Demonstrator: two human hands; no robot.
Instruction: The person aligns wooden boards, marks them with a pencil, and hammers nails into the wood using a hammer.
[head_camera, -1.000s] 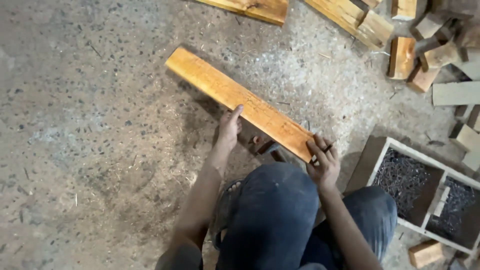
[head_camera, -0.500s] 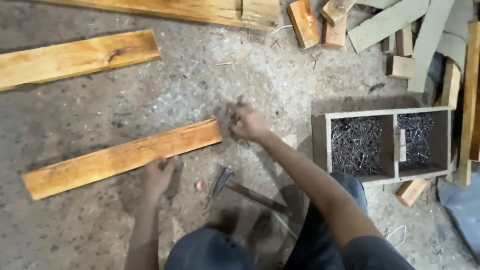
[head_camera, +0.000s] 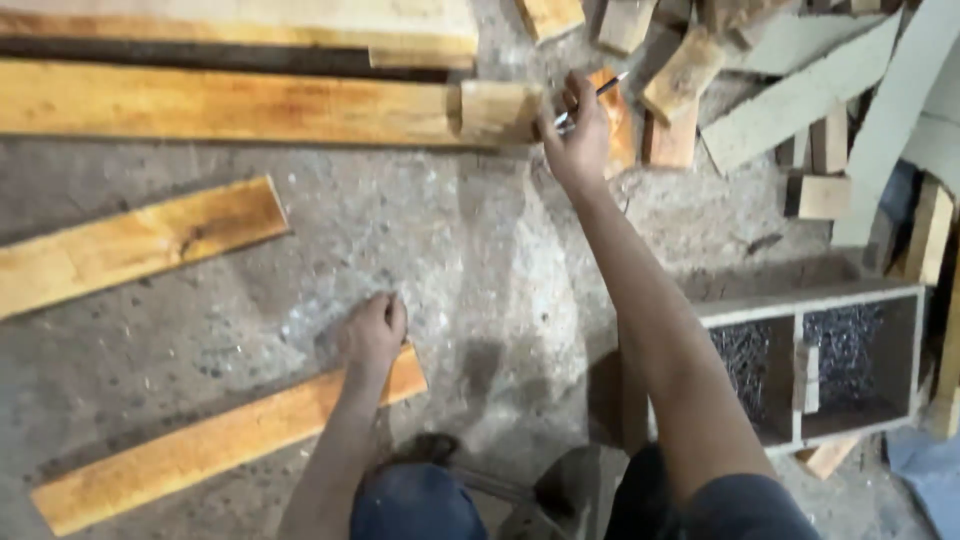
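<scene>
- Pressing on the near plank (head_camera: 220, 440), the left hand (head_camera: 372, 330) has its fingers curled loosely over the plank's right end; the plank's long axis runs down-left from them, flat on the floor (head_camera: 470, 260).
- The right hand (head_camera: 578, 140), reaching far forward, pinches a thin pencil-like stick (head_camera: 592, 95) between closed fingers, just beside a wood block (head_camera: 497, 108).
- The nail box (head_camera: 820, 360) sits right of that forearm.

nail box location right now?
Head view, lower right: the two-compartment wooden nail box sits on the floor just right of the person's outstretched right forearm, below the pile of wood offcuts.
</scene>
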